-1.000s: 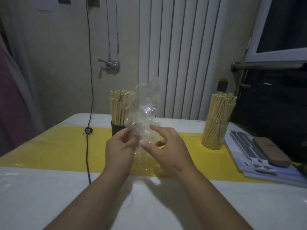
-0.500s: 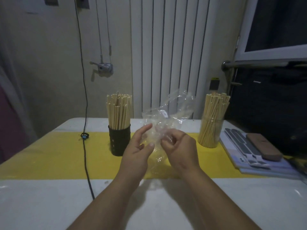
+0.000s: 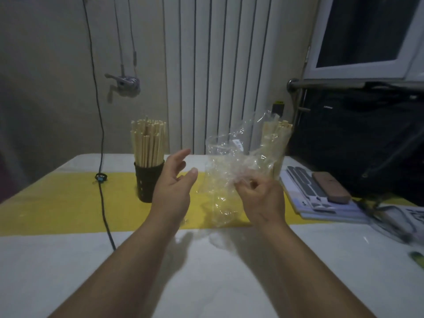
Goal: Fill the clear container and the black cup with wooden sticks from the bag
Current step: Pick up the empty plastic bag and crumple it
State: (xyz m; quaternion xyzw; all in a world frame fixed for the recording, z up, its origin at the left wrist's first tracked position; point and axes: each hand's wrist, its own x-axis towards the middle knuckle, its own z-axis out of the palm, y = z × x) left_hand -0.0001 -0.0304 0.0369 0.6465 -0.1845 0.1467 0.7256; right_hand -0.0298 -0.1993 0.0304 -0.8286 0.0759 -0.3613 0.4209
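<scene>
A person's right grip pinches a crumpled clear bag by its right side, fingers curled into the plastic, while the left grip hovers wide just left of the bag, fingers straight and spread, holding nothing and apart from the plastic. The bag hangs in front of the right grip, above the table; whether its lower edge touches the surface cannot be told. Just left of the left grip and a little beyond it stands the black cup, upright and packed with wooden sticks that rise well above its rim. Beyond the right grip, partly veiled by the bag, the clear container also stands upright, crammed with more sticks; its base is hidden behind the grip. Both vessels sit on a yellow strip that crosses the white table under the two grips. A black cable drops down the wall and runs over the table well left of the left grip. To the right of the right grip lies a stack of papers with a brown case on top. A white radiator lines the far wall, and a window fills the upper right corner.
</scene>
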